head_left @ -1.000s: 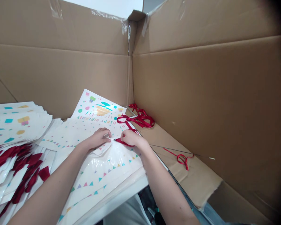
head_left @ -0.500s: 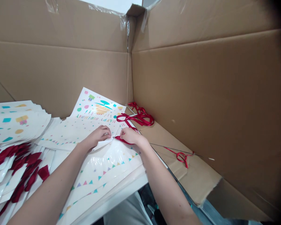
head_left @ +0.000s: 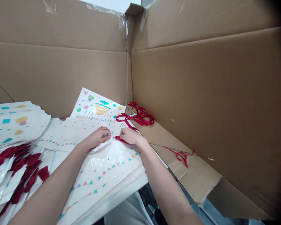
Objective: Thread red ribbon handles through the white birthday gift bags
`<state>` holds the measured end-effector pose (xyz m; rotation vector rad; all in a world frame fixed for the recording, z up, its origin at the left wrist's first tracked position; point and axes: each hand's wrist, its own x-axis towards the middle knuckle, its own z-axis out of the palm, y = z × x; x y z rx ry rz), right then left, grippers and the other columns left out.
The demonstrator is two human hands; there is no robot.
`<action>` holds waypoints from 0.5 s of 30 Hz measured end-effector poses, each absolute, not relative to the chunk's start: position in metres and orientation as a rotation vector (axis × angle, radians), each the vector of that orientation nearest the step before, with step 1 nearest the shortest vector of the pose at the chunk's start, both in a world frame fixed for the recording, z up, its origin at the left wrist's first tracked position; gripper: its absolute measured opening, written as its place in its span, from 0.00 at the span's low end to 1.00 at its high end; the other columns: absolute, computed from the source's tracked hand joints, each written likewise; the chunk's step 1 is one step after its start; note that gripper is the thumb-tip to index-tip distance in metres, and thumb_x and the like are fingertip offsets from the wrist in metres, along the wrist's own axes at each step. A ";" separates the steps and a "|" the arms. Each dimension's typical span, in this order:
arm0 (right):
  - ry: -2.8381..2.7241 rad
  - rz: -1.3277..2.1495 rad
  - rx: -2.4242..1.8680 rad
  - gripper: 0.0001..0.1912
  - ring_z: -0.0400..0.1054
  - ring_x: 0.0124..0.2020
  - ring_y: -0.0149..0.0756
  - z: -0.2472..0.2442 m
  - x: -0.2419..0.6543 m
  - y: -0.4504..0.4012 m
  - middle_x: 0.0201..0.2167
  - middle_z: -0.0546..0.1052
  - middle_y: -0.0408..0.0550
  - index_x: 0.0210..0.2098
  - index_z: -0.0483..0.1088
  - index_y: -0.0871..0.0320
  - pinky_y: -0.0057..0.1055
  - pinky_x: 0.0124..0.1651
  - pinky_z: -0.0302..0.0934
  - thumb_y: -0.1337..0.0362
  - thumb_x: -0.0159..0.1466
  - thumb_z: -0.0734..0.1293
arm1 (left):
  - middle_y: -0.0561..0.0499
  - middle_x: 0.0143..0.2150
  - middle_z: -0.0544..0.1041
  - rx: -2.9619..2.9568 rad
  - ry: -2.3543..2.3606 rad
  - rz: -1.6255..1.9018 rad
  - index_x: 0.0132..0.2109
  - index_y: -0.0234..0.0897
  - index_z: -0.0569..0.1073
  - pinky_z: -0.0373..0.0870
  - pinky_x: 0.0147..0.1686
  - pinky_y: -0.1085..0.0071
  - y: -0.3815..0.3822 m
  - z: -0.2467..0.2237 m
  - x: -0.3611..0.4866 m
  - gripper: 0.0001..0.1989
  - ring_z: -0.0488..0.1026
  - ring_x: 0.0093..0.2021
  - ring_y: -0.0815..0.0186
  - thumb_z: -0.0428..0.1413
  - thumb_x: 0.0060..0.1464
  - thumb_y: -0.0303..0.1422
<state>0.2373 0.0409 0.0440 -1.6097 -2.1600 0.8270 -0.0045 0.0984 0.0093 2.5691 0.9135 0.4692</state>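
Note:
My left hand (head_left: pixel 99 137) has its fingers curled closed on the edge of a white "Happy Birthday" printed sheet (head_left: pixel 114 155), glossy with coloured triangles. Facing it, my right hand (head_left: pixel 130 136) pinches a red ribbon (head_left: pixel 123 140). A small metal tip shows at the ribbon's left end, against the sheet between my hands. Whether this tip passes through the sheet I cannot tell. More printed sheets (head_left: pixel 58 132) lie under and behind my hands, one with a cake picture standing out at the back.
Stacked printed sheets (head_left: pixel 18 122) lie at left, with dark red ribbon ends (head_left: pixel 29 168) in front. Looped red ribbon (head_left: pixel 142 119) lies in the back corner. A thin rod (head_left: pixel 159 146) with a ribbon loop rests on the cardboard at right. Tall cardboard walls (head_left: pixel 201 103) stand behind and right.
Both hands stay in nearly the same place. The sheet's folded edge by my left hand has shifted slightly. The view has moved a little.

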 end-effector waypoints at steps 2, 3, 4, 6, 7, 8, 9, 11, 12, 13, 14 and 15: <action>-2.170 0.823 -1.593 0.04 0.70 0.33 0.35 0.044 0.238 0.041 0.34 0.80 0.51 0.31 0.74 0.60 0.26 0.31 0.53 0.68 0.61 0.67 | 0.47 0.45 0.77 2.557 0.952 0.435 0.40 0.41 0.76 0.65 0.54 0.62 0.088 0.018 -0.001 0.15 0.69 0.53 0.57 0.50 0.65 0.44; -2.173 0.822 -1.591 0.04 0.70 0.33 0.35 0.044 0.239 0.041 0.33 0.80 0.50 0.30 0.74 0.60 0.26 0.31 0.53 0.68 0.61 0.67 | 0.48 0.45 0.77 2.550 0.971 0.424 0.41 0.41 0.76 0.65 0.54 0.62 0.084 0.021 0.000 0.14 0.68 0.53 0.57 0.51 0.64 0.43; -2.173 0.821 -1.596 0.04 0.69 0.32 0.35 0.044 0.239 0.040 0.33 0.80 0.50 0.30 0.74 0.60 0.27 0.30 0.52 0.67 0.61 0.67 | 0.48 0.45 0.77 2.545 0.987 0.412 0.41 0.41 0.77 0.65 0.53 0.62 0.082 0.022 0.001 0.13 0.68 0.53 0.57 0.52 0.64 0.43; -2.171 0.826 -1.616 0.04 0.69 0.32 0.35 0.044 0.240 0.040 0.32 0.80 0.50 0.31 0.74 0.60 0.27 0.31 0.52 0.66 0.61 0.68 | 0.49 0.45 0.76 2.544 1.007 0.392 0.40 0.41 0.76 0.65 0.53 0.62 0.081 0.021 0.003 0.12 0.68 0.53 0.57 0.53 0.63 0.43; -2.171 0.831 -1.621 0.04 0.69 0.32 0.35 0.044 0.240 0.040 0.32 0.80 0.51 0.31 0.75 0.60 0.27 0.31 0.53 0.66 0.61 0.68 | 0.49 0.45 0.76 2.552 1.013 0.386 0.40 0.41 0.76 0.65 0.53 0.62 0.083 0.020 0.003 0.12 0.68 0.53 0.57 0.54 0.63 0.43; -2.173 0.835 -1.621 0.04 0.69 0.32 0.35 0.044 0.239 0.040 0.32 0.80 0.51 0.31 0.75 0.60 0.27 0.31 0.53 0.66 0.61 0.68 | 0.49 0.45 0.76 2.563 1.014 0.381 0.40 0.41 0.76 0.64 0.53 0.62 0.085 0.017 0.003 0.12 0.68 0.53 0.57 0.53 0.64 0.42; -2.175 0.839 -1.613 0.04 0.70 0.33 0.35 0.044 0.239 0.041 0.33 0.80 0.51 0.30 0.74 0.60 0.27 0.31 0.53 0.66 0.61 0.68 | 0.48 0.45 0.75 2.574 1.012 0.379 0.39 0.41 0.76 0.64 0.54 0.62 0.088 0.015 0.003 0.12 0.68 0.53 0.57 0.53 0.64 0.42; -2.179 0.837 -1.596 0.04 0.70 0.33 0.35 0.043 0.239 0.042 0.34 0.80 0.50 0.30 0.74 0.59 0.27 0.31 0.54 0.66 0.60 0.68 | 0.48 0.46 0.75 2.599 1.004 0.378 0.39 0.40 0.76 0.63 0.54 0.62 0.093 0.010 0.002 0.12 0.67 0.52 0.58 0.53 0.65 0.41; -2.180 0.834 -1.596 0.04 0.70 0.33 0.35 0.043 0.239 0.042 0.34 0.80 0.50 0.29 0.73 0.59 0.27 0.31 0.54 0.66 0.60 0.68 | 0.48 0.45 0.75 2.610 0.993 0.376 0.38 0.40 0.76 0.63 0.54 0.63 0.096 0.008 0.001 0.12 0.67 0.52 0.58 0.52 0.65 0.41; -2.181 0.831 -1.600 0.04 0.70 0.33 0.35 0.042 0.239 0.043 0.34 0.80 0.50 0.29 0.73 0.59 0.27 0.31 0.54 0.66 0.60 0.68 | 0.48 0.45 0.75 2.620 0.978 0.375 0.38 0.40 0.76 0.63 0.54 0.63 0.098 0.006 0.000 0.13 0.67 0.51 0.58 0.52 0.65 0.41; -2.182 0.828 -1.604 0.04 0.70 0.33 0.35 0.042 0.238 0.043 0.34 0.81 0.50 0.29 0.73 0.59 0.27 0.31 0.54 0.66 0.60 0.68 | 0.47 0.45 0.75 2.627 0.959 0.374 0.37 0.39 0.76 0.63 0.54 0.63 0.100 0.005 -0.001 0.14 0.67 0.51 0.59 0.51 0.66 0.41; -2.182 0.826 -1.607 0.04 0.71 0.33 0.36 0.042 0.238 0.043 0.34 0.81 0.50 0.29 0.73 0.59 0.27 0.30 0.54 0.66 0.60 0.67 | 0.47 0.45 0.75 2.629 0.940 0.375 0.37 0.39 0.76 0.63 0.54 0.63 0.101 0.004 -0.002 0.15 0.67 0.51 0.59 0.50 0.66 0.41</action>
